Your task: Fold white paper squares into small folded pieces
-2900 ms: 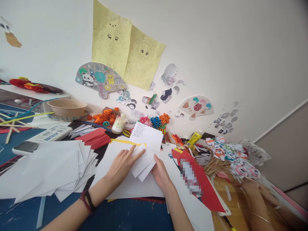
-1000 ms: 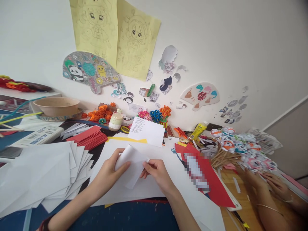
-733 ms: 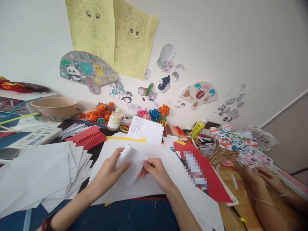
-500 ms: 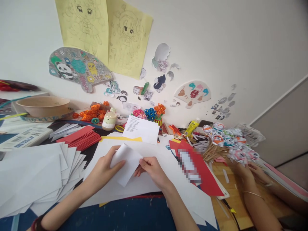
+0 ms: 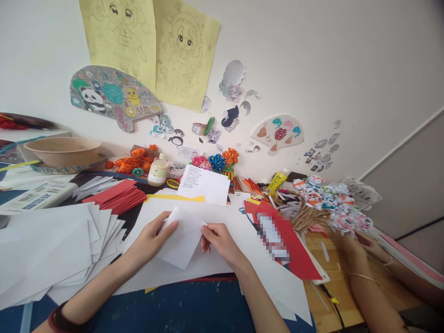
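Left hand (image 5: 152,235) pinching white paper (image 5: 183,240) at upper left, thumb on top; right hand (image 5: 220,240) pinching right corner — paper held over large white sheet (image 5: 145,275). Handling looks midway: paper not set down, any fold unclear. White pile (image 5: 45,249) at left — worked or waiting, can't tell. Beyond, fanned red papers (image 5: 121,196), then written card (image 5: 204,186) before flowers (image 5: 217,163).

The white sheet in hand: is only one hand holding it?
No: the left hand holds one side of the white sheet and the right hand the other.
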`<action>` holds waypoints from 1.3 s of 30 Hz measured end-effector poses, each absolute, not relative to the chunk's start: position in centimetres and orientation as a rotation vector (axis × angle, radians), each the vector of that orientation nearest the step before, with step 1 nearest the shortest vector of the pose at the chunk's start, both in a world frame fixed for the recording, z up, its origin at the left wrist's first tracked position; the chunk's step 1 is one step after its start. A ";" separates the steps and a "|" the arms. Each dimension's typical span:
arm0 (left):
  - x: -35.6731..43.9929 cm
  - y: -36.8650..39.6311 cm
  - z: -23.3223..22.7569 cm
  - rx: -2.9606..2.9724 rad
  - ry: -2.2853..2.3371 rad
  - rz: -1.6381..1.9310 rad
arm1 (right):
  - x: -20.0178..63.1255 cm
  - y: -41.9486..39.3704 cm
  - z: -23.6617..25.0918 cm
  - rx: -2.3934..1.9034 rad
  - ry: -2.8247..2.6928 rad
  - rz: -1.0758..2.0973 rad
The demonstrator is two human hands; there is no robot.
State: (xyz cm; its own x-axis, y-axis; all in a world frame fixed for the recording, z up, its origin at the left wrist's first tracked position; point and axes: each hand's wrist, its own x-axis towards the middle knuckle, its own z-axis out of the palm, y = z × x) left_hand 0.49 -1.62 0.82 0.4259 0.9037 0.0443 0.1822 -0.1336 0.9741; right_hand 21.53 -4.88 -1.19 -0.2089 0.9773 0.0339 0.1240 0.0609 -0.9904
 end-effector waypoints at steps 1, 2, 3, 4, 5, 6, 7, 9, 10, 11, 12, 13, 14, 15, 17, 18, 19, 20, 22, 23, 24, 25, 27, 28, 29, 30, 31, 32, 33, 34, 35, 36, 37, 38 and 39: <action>0.5 -1.7 0.8 1.600 0.986 0.847 | 21.5 -4.9 -1.1 -1.165 -1.481 1.268; 0.5 -1.8 0.8 1.608 0.993 0.853 | 21.5 -4.9 -1.1 -1.164 -1.474 1.279; 0.6 -1.9 0.7 1.617 1.000 0.859 | 21.4 -5.0 -1.1 -1.161 -1.465 1.296; 0.6 -2.0 0.5 1.626 1.007 0.862 | 21.4 -5.0 -1.2 -1.154 -1.453 1.316; 0.6 -2.0 0.3 1.632 1.017 0.871 | 21.3 -5.0 -1.2 -1.146 -1.438 1.338; 0.6 -2.0 0.1 1.639 1.026 0.880 | 21.3 -5.1 -1.3 -1.136 -1.422 1.359; 0.6 -2.0 -0.1 1.648 1.034 0.892 | 21.3 -5.1 -1.3 -1.126 -1.410 1.377; 0.6 -2.0 -0.5 1.667 1.038 0.902 | 21.2 -5.2 -1.4 -1.110 -1.400 1.397; 0.6 -2.0 -0.7 1.674 1.032 0.901 | 21.2 -5.2 -1.5 -1.107 -1.402 1.401; 0.6 -2.0 -0.8 1.677 1.025 0.901 | 21.2 -5.2 -1.5 -1.106 -1.407 1.403; 0.6 -2.0 -0.9 1.678 1.019 0.903 | 21.2 -5.2 -1.5 -1.106 -1.412 1.405; 0.6 -2.1 -0.9 1.679 1.013 0.904 | 21.2 -5.3 -1.5 -1.107 -1.415 1.406; 0.6 -2.1 -0.9 1.682 1.007 0.904 | 21.2 -5.3 -1.5 -1.107 -1.416 1.408; 0.6 -2.1 -0.9 1.685 1.003 0.904 | 21.2 -5.3 -1.4 -1.107 -1.417 1.409; 0.6 -2.2 -0.8 1.688 1.009 0.907 | 21.2 -5.4 -1.4 -1.108 -1.425 1.405; 0.6 -2.2 -0.8 1.686 1.011 0.910 | 21.2 -5.4 -1.5 -1.108 -1.431 1.399; 0.5 -2.3 -0.7 1.685 1.012 0.914 | 21.2 -5.4 -1.5 -1.106 -1.436 1.392; 0.5 -2.3 -0.7 1.686 1.010 0.917 | 21.2 -5.4 -1.5 -1.102 -1.441 1.384; 0.5 -2.3 -0.7 1.698 1.007 0.923 | 21.2 -5.5 -1.6 -1.095 -1.449 1.374; 0.5 -2.3 -0.7 1.707 1.010 0.927 | 21.1 -5.5 -1.6 -1.094 -1.450 1.372; 0.5 -2.4 -0.7 1.713 1.017 0.932 | 21.1 -5.6 -1.6 -1.094 -1.450 1.371; 0.5 -2.4 -0.7 1.717 1.023 0.936 | 21.1 -5.6 -1.6 -1.096 -1.451 1.372; 0.5 -2.4 -0.6 1.714 1.028 0.938 | 21.0 -5.6 -1.5 -1.097 -1.451 1.374; 0.5 -2.5 -0.5 1.707 1.027 0.935 | 21.0 -5.6 -1.5 -1.096 -1.452 1.373; 0.5 -2.5 -0.4 1.697 1.024 0.932 | 21.0 -5.7 -1.5 -1.095 -1.454 1.370; 0.5 -2.6 -0.3 1.685 1.018 0.926 | 21.1 -5.7 -1.5 -1.094 -1.454 1.366; 0.5 -2.6 -0.1 1.672 1.011 0.920 | 21.1 -5.6 -1.6 -1.093 -1.455 1.365; 0.5 -2.7 0.0 1.660 1.004 0.917 | 21.1 -5.6 -1.6 -1.091 -1.457 1.365; 0.5 -2.7 0.1 1.647 0.997 0.917 | 21.1 -5.6 -1.6 -1.089 -1.458 1.366; 0.4 -2.7 0.2 1.633 0.992 0.917 | 21.1 -5.7 -1.6 -1.087 -1.460 1.367; 0.4 -2.7 0.2 1.618 0.989 0.918 | 21.1 -5.7 -1.6 -1.086 -1.464 1.367; 0.3 -2.7 0.2 1.602 0.990 0.917 | 21.1 -5.7 -1.6 -1.087 -1.470 1.366; 0.3 -2.7 0.1 1.587 0.994 0.917 | 21.1 -5.7 -1.5 -1.090 -1.477 1.365; 0.3 -2.7 0.0 1.573 0.997 0.917 | 21.1 -5.7 -1.5 -1.095 -1.481 1.364; 0.2 -2.7 -0.1 1.563 1.002 0.919 | 21.1 -5.7 -1.5 -1.099 -1.484 1.364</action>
